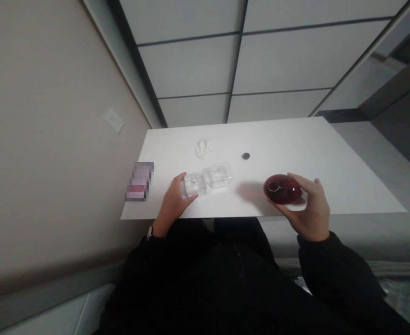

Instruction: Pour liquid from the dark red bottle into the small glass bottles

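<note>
My left hand (175,200) grasps clear container (195,185) by table's (351,190) near edge, toward left corner. Right hand (311,204) grips red rounded object (281,189), same edge, right of middle. Best: light, even pressure, wrists steady.

One white table (295,144). Around its centre, two hands — one left hand (173,202) at eight o'clock, one right hand (314,207) at four. Two clear containers (220,175) towards nine, one glossy red object (282,190) at four, one small dark disc (246,156) at eleven, one crumpled clear piece (201,148) at ten — plus one pixelated pinkish item (140,181) at nine, one wall plate (114,120) at ten.
</note>
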`<state>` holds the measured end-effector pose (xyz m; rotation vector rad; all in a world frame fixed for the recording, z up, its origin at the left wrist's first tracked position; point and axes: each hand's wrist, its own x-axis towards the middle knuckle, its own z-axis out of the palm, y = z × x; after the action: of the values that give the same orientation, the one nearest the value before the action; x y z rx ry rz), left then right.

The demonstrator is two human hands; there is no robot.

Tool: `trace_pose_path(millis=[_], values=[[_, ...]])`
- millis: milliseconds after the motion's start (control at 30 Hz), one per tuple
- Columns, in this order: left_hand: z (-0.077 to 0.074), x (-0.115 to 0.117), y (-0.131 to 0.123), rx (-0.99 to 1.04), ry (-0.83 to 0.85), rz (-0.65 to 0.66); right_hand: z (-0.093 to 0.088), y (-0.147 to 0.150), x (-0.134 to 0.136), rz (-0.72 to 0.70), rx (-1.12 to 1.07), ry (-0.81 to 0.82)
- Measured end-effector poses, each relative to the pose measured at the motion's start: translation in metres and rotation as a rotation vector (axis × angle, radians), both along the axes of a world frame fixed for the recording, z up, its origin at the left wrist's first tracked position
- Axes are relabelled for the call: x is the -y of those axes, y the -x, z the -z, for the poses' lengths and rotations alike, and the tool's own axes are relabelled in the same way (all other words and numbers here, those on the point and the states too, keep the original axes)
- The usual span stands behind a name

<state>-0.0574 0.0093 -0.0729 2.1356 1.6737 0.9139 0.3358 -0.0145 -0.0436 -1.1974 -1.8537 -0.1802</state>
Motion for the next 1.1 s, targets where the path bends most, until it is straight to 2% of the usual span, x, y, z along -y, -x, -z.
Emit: trace_pose_path(millis=[267,467,800,1100], values=[[-0.012,-0.041,-0.015,-0.075,-0.019,0.180,0.007,-0.008,0.005,0.020,-0.067,0.028],[-0.030,-0.052,-0.041,-0.059,-0.052,0.201,0.008,-0.006,0.000,0.025,-0.076,0.022],[-0.035,-0.042,-0.075,-0.017,-0.019,0.215,0.005,0.011,-0.021,-0.042,-0.034,0.064],[-0.042,-0.023,-0.078,0.018,0.115,0.348,-0.008,0.023,-0.034,-0.072,0.211,0.017]])
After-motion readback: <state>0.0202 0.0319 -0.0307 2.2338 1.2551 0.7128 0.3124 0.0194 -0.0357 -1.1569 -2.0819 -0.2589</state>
